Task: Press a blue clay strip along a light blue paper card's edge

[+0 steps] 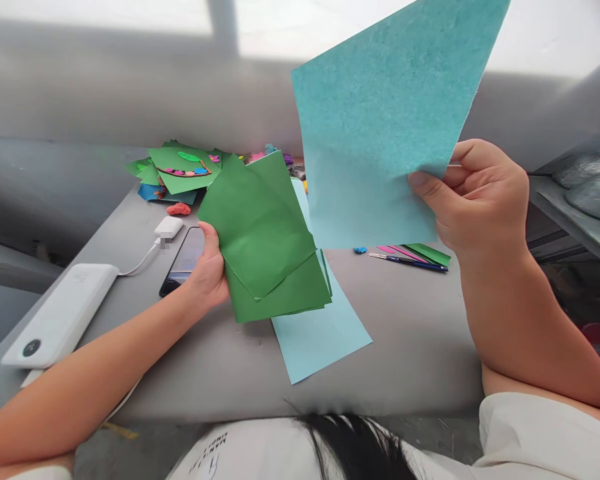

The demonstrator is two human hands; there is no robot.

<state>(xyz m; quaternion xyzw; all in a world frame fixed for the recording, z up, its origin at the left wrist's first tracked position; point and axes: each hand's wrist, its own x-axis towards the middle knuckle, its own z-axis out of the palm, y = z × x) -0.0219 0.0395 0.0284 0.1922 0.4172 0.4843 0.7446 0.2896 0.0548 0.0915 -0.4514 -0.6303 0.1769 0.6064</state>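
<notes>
My right hand [477, 197] is raised at the right and pinches the lower right corner of a teal paper sheet [385, 113], which stands up tilted toward the window. My left hand [207, 267] grips the left edge of a stack of green paper sheets [265, 240], held just above the grey table [410, 333]. Under the green stack a light blue sheet [320, 337] lies flat on the table, sticking out toward me.
A white power bank [63, 313] with a cable lies at the left, with a phone [183, 263] beside my left hand. Green papers with coloured clay shapes [183, 170] are heaped at the back. A blue pen [413, 262] and paper strips lie at the right. A shelf [575, 213] is at far right.
</notes>
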